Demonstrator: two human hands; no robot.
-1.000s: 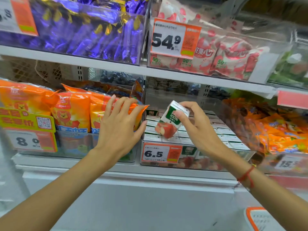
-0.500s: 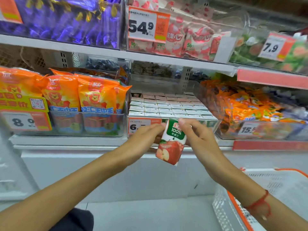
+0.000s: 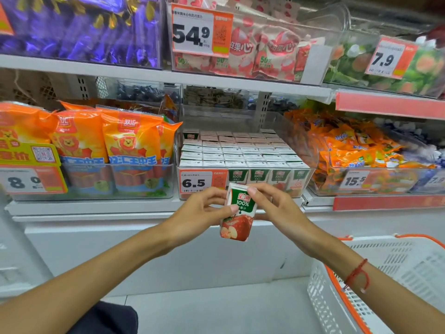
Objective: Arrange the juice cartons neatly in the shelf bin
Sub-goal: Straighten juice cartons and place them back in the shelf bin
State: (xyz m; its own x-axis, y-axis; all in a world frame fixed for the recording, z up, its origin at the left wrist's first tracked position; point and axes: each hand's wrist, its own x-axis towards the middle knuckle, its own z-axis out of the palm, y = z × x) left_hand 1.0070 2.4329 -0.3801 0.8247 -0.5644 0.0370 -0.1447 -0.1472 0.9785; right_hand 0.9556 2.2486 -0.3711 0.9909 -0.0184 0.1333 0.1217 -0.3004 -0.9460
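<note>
juice carton (image 3: 238, 213) "100%", apple picture | pinched in left hand (image 3: 199, 213) and right hand (image 3: 277, 210) grip | bin (image 3: 310, 179) tag "6.5"

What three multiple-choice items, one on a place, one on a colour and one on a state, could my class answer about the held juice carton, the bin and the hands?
1. Where is the held juice carton?
A. In front of the shelf bin, below its rim
B. Inside the basket
C. On the top shelf

2. What colour is the carton's upper label?
A. Purple
B. Green
C. Yellow

3. How is the carton held?
A. By the left hand alone
B. It lies loose on the floor
C. By the left hand and right hand together

Answers: 1 A, it hangs before the bin's price tag; 2 B, green above a red apple picture; 3 C, fingers of both hands pinch its sides.
</note>
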